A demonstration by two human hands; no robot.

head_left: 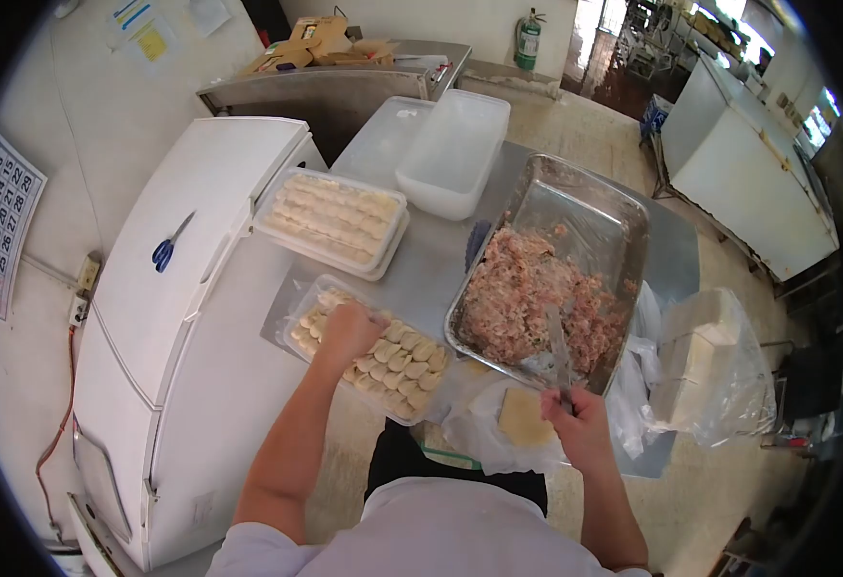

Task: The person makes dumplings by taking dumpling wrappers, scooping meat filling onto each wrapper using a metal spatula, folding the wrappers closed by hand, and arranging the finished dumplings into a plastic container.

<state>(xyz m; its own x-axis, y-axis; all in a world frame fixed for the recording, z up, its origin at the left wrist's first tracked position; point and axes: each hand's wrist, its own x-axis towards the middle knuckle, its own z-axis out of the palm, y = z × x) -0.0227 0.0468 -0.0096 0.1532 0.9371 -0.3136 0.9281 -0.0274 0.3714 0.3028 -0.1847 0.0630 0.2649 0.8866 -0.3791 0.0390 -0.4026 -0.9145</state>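
Note:
My left hand point(349, 334) is closed over a clear plastic container point(428, 409) with rows of folded dumplings point(392, 365) in it. Its fingertips point down into the rows, and whatever they pinch is hidden. In my right hand point(580, 428) is the handle of a narrow metal spatula point(557, 346), its blade lying over the ground meat filling point(527, 298). That filling heaps the near part of a deep metal tray point(451, 322). Just left of my right hand, pale yellow square wrappers point(525, 419) lie on white plastic.
A filled container of dumplings point(335, 216) stands behind, beside an empty translucent tub point(455, 159). Wrapped white blocks point(700, 361) in plastic sit at the right. Blue scissors point(164, 252) rest on the white freezer point(190, 183) at the left.

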